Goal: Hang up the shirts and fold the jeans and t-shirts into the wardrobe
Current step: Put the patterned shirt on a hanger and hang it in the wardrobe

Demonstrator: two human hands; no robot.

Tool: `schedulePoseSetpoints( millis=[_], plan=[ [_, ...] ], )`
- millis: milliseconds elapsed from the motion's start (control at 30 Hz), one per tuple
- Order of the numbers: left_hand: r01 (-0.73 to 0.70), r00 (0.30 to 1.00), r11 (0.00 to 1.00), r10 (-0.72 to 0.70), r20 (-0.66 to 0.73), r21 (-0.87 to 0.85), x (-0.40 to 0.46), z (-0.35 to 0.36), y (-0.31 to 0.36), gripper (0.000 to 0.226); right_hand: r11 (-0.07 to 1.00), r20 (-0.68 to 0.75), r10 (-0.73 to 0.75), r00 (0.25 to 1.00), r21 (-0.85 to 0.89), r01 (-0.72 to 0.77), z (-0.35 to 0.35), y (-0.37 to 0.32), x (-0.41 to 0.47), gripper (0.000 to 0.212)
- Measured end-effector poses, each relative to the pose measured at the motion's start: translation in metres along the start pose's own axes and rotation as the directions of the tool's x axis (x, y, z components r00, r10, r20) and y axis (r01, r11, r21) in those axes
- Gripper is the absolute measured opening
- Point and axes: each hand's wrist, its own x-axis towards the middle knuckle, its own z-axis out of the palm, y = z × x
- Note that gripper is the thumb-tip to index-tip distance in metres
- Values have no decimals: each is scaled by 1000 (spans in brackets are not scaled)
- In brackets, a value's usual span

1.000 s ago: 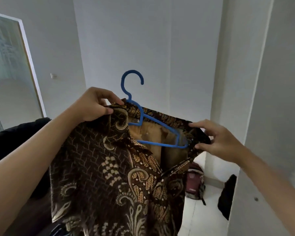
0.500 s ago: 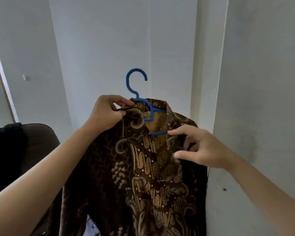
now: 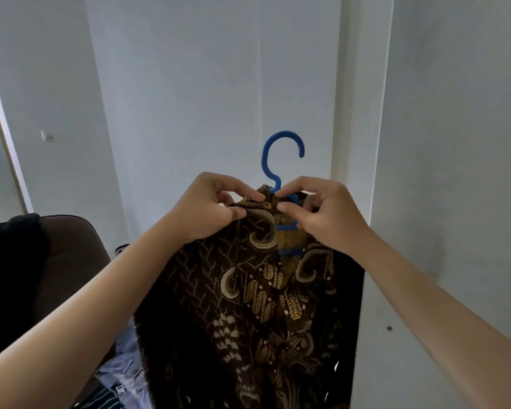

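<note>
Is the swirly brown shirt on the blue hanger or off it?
On it. The shirt drapes from the blue hanger, whose bars show inside the collar. The left hand and right hand pinch the collar.

Person's body in view: two forearms and both hands only. Left hand (image 3: pixel 207 206) and right hand (image 3: pixel 331 214) are bare; no gloves, rings, watch or bracelets visible. Forearms are uncovered to the frame edge; no sleeve appears. Fingers (image 3: pixel 248 196) show short nails.
</note>
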Motion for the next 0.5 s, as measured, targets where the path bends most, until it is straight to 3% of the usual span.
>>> schedulePoseSetpoints(
  millis=[267,500],
  plan=[
    [-34,999,999,35,35,-11,-18,-18,-10,41,974,39,-13,999,228,4,15,-3,15,11],
    [-28,996,999,30,79,-21,-42,-58,-37,36,995,44,28,999,97,-32,25,-26,19,13]
  ],
)
